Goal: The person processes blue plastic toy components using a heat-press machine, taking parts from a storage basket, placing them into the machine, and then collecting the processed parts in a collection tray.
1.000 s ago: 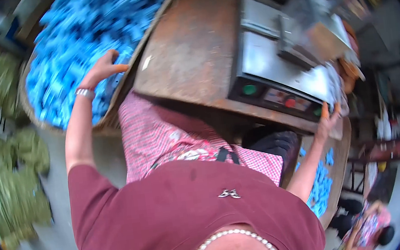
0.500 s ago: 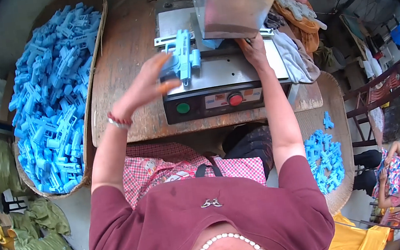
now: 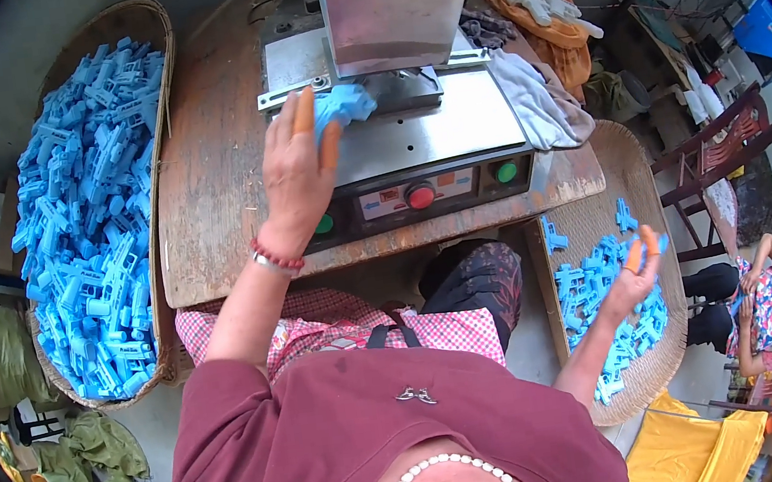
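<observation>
Left grip (image 3: 294, 177) pinches a blue toy pistol (image 3: 345, 104) near the press (image 3: 398, 8); right grip (image 3: 633, 288), over basket (image 3: 633, 174), unclear.

smooth, moulded plastic with a dull sheen for the pistol-shaped pieces (image 3: 89, 297) heaped at left; perhaps the same for the blurred blue piece (image 3: 347, 104) near the centre. rough, woven wicker in the left basket (image 3: 105, 30) and right basket (image 3: 628, 158). worn, scuffed, matt wood across the table (image 3: 212, 156). bright, reflective metal on the machine's plate (image 3: 459, 131) and boxy hood (image 3: 396, 8) at upper centre. glossy plastic in the red button (image 3: 420, 195). soft, creased, matt cloth in the rags (image 3: 537, 97) at upper right.
</observation>
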The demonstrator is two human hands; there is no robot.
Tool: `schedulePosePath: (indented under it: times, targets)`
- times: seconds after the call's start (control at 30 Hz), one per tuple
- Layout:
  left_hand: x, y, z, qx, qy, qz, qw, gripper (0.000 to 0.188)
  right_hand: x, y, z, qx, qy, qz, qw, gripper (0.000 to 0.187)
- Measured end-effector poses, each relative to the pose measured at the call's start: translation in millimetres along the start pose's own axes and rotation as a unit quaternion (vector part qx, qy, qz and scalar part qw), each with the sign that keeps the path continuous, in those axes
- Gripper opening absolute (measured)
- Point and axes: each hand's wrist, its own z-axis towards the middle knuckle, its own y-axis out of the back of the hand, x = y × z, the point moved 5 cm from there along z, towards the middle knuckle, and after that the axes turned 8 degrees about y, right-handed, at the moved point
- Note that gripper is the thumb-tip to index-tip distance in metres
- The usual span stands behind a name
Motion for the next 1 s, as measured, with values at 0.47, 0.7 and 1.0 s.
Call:
schedulePosePath:
  times: [0.47, 0.7, 1.0]
  targets:
    - [-10, -80, 30, 0.058, -0.040, -0.022, 0.997, 0.026, 13, -207, -43, 0.179, -0.020, 0.083, 0.980, 0.057]
    - [17, -127, 32, 0.140, -0.040, 0.026, 0.989, 0.033, 12, -220, -43, 0.183, 0.011, 0.137, 0.973, 0.053]
    - [71, 4, -76, 0.289, -0.046, -0.079, 0.953, 0.076, -66, -208, -18, 0.308, -0.045, 0.111, 0.944, 0.084]
